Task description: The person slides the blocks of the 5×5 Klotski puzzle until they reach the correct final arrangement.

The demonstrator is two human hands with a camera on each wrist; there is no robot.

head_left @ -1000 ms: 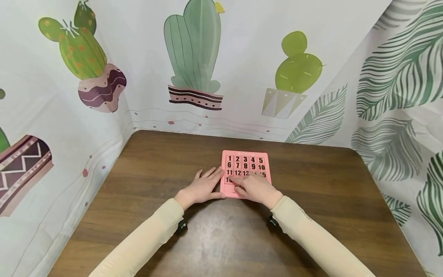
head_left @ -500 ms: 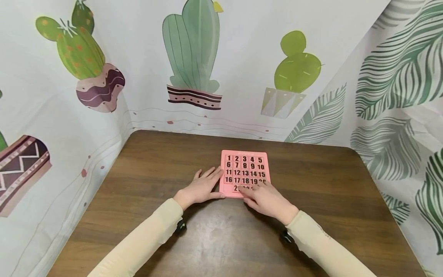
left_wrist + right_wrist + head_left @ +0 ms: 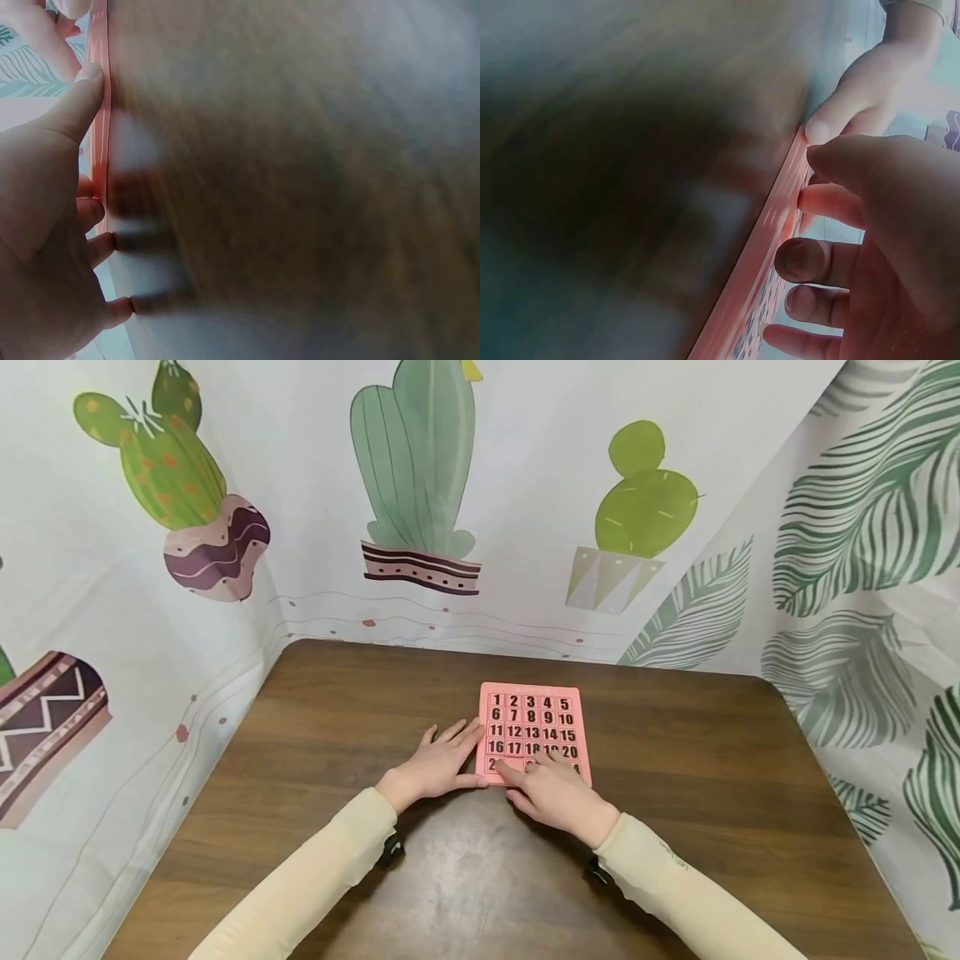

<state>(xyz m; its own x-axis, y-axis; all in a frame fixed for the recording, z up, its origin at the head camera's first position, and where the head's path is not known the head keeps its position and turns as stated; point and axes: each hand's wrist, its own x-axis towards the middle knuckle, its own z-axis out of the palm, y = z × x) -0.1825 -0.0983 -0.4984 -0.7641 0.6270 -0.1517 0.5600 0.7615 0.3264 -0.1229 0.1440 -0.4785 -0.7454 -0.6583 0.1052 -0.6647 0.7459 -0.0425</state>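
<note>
A pink sliding number puzzle (image 3: 531, 718) lies flat on the table, its black numerals in rows from 1 upward. My left hand (image 3: 437, 765) rests against its left side, fingers spread. In the left wrist view, the left thumb (image 3: 84, 105) touches the puzzle's near edge (image 3: 100, 142). Over the bottom row is my right hand (image 3: 557, 795), index fingertip on the tile at the bottom left, whose number is partly covered. A bare pink gap shows beside that tile. In the right wrist view, the other right fingers (image 3: 802, 259) hold nothing.
The brown wooden table (image 3: 360, 693) extends around the puzzle on all sides. Behind it hangs a white cloth (image 3: 525, 485) printed with cacti and leaves. Dark wrist devices (image 3: 392, 850) sit under both sleeves.
The right hand moved from the fourth row down to the bottom row, then left. The first bottom-row tile slid left into the corner, where a gap was. The left hand stayed put.
</note>
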